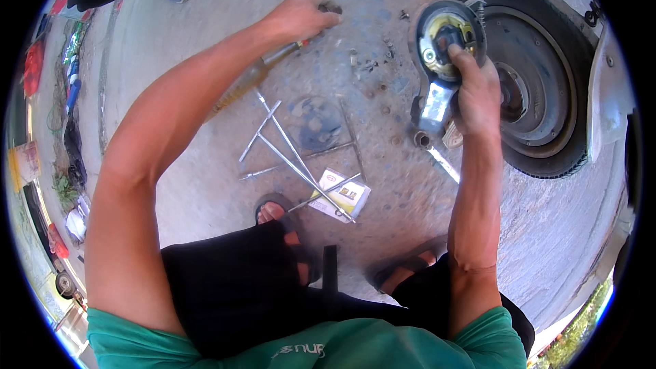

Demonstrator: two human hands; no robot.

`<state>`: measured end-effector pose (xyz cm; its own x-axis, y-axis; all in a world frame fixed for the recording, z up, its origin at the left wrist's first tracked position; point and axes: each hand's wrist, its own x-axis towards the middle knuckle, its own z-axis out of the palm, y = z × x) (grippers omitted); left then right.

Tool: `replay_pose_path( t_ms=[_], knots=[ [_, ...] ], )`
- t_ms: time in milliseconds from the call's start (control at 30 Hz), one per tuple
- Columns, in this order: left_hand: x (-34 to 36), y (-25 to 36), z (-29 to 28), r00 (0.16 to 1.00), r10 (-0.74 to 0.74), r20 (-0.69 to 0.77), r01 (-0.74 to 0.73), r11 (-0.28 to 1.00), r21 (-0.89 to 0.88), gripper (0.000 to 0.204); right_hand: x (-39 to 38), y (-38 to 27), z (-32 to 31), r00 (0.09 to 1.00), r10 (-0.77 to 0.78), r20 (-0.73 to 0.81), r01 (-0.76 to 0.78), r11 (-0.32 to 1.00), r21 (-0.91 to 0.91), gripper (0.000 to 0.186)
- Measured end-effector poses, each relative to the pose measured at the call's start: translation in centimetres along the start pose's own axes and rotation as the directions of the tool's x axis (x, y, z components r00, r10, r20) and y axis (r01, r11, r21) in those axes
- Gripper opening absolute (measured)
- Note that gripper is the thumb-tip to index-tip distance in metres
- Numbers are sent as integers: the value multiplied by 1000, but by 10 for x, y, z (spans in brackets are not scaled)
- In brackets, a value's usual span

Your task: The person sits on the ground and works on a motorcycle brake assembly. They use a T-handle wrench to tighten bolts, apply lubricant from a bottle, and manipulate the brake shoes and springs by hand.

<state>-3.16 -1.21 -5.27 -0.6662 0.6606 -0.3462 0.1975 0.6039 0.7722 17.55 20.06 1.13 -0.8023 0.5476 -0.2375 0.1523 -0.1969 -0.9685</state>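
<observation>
Metal brake plate (444, 48), round with a lever arm hanging below it, sits at upper right of the frame, clamped in the right hand (476, 89) beside the bare wheel hub (540, 89). At upper centre the left hand (301, 15) is closed around a yellow-handled screwdriver (249, 80) held near the concrete floor (383, 198). One-handed support risks the plate tilting and dropping onto the loose rods (294, 157) below, or the screwdriver tip skidding.
</observation>
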Motion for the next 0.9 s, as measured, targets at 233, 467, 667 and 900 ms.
replay_pose_path(
  t_ms=[233,467,667,900],
  knots=[
    [7,-3,13,997,82,-2,-82,996,18,36,-12,-47,-9,998,-55,-10,56,986,159,32],
    [22,-1,27,983,175,48,-179,979,100,32,-6,-44,-30,997,-25,-71,31,995,91,35],
    [30,5,34,990,141,32,-144,982,121,30,-6,-43,-38,1000,-16,-11,17,995,96,34],
    [59,-2,50,979,202,17,-202,965,166,29,-7,-47,-42,1000,-19,23,17,999,52,40]
  ],
)
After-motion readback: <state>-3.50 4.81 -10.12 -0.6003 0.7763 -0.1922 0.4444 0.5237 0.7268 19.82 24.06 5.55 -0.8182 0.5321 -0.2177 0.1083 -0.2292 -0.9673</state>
